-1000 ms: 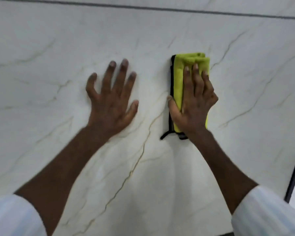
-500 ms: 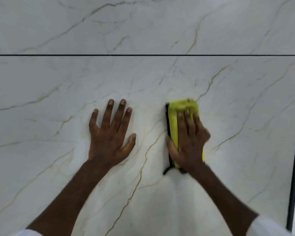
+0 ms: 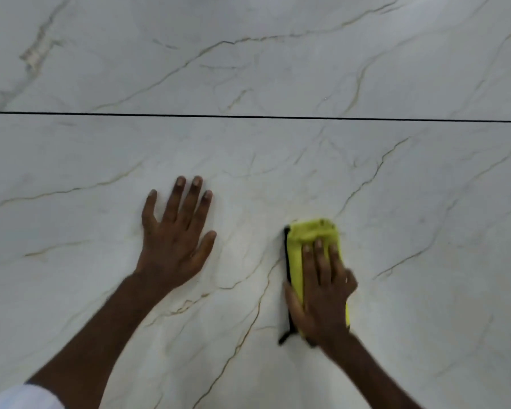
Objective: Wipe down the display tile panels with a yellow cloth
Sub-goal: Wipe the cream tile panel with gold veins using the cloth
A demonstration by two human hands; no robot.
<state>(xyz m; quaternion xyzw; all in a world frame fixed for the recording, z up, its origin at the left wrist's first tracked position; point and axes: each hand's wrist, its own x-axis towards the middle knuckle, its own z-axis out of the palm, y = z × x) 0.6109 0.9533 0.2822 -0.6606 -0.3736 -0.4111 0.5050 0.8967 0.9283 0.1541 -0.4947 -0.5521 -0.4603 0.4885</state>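
The yellow cloth, likely soft and light, lies pressed under the flat right hand; the left hand rests spread.

Your cloth is bright yellow, edged black along its nine o'clock side; the lower panel is off-white marble with thin gold-brown veins; the upper panel at twelve o'clock matches it; a black seam divides them; your sleeve at seven o'clock is white.

A white sleeve above the bare left forearm.
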